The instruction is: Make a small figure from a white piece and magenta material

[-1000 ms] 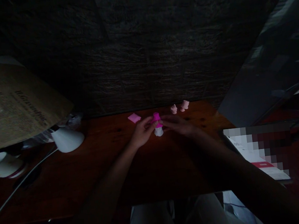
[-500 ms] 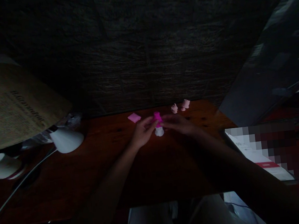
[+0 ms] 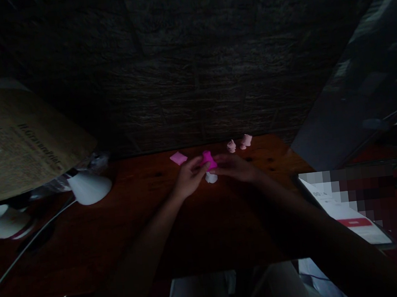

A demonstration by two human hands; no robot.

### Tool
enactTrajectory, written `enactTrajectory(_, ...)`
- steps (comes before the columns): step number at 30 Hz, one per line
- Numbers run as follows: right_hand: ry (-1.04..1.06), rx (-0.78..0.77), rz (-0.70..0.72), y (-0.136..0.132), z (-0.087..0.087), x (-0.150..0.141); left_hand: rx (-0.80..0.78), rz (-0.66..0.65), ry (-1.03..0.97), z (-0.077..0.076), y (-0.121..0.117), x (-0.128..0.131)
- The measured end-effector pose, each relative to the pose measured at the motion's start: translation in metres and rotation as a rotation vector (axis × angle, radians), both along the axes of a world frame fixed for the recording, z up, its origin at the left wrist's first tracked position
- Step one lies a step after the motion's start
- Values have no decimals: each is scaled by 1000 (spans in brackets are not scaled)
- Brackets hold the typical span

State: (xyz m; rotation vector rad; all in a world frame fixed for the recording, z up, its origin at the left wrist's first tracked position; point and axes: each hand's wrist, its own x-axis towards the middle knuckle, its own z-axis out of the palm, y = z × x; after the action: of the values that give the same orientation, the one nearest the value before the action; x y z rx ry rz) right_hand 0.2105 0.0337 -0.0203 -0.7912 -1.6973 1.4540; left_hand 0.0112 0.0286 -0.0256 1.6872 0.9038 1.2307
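Both my hands meet at the middle of the table around a bright magenta clay-like piece (image 3: 208, 160), narrow at the top and wider below. My left hand (image 3: 188, 177) pinches its left side between thumb and fingers. My right hand (image 3: 238, 167) has its fingertips on the right side of the same piece. Directly beneath stands a small white base (image 3: 211, 177), its top hidden by the magenta piece and my fingers; whether the two are joined I cannot tell. A flat pink square (image 3: 178, 158) lies beyond my left hand. Two pale pink small shapes (image 3: 231, 146) (image 3: 246, 141) stand beyond my right hand.
A dark brick wall (image 3: 190, 73) closes off the wooden table (image 3: 137, 211) at the back. On the left are a white cone-shaped object (image 3: 91, 187) with a cable, a paper cup (image 3: 2, 221) and a printed brown paper bag (image 3: 23, 138). A lit tablet-like screen (image 3: 363, 232) is at the right.
The magenta piece now looks shorter and wider at its lower part, and leans slightly left. My hands stay around it with small finger shifts. The view has moved slightly.
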Motion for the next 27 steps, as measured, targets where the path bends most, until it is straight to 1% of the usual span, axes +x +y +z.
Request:
enactTrajectory(2,-16,8,-1,-1,3,1,0,18,-14,-1,1,-1)
enactTrajectory(4,-27,34,-46,-1,7,3,9,22,-30,-3,2,-2)
enactTrajectory(8,10,190,-296,-3,15,4,21,15,-16,-3,2,-2)
enactTrajectory(10,41,258,-385,-6,18,0,19,27,-17,-3,2,-1)
enactTrajectory(12,49,257,-407,-8,17,-8,23,31,-25,-2,2,0)
enactTrajectory(14,40,232,-374,-9,15,-16,34,26,-29,-2,2,0)
enactTrajectory(17,42,263,-359,-9,12,-25,34,33,-38,-1,1,1)
enactTrajectory(20,37,284,-348,-9,11,-28,19,36,-42,0,0,1)
enactTrajectory(23,36,274,-337,-8,10,-28,13,33,-45,-1,1,1)
enactTrajectory(27,81,281,-390,-3,6,-29,14,-4,-39,-3,2,1)
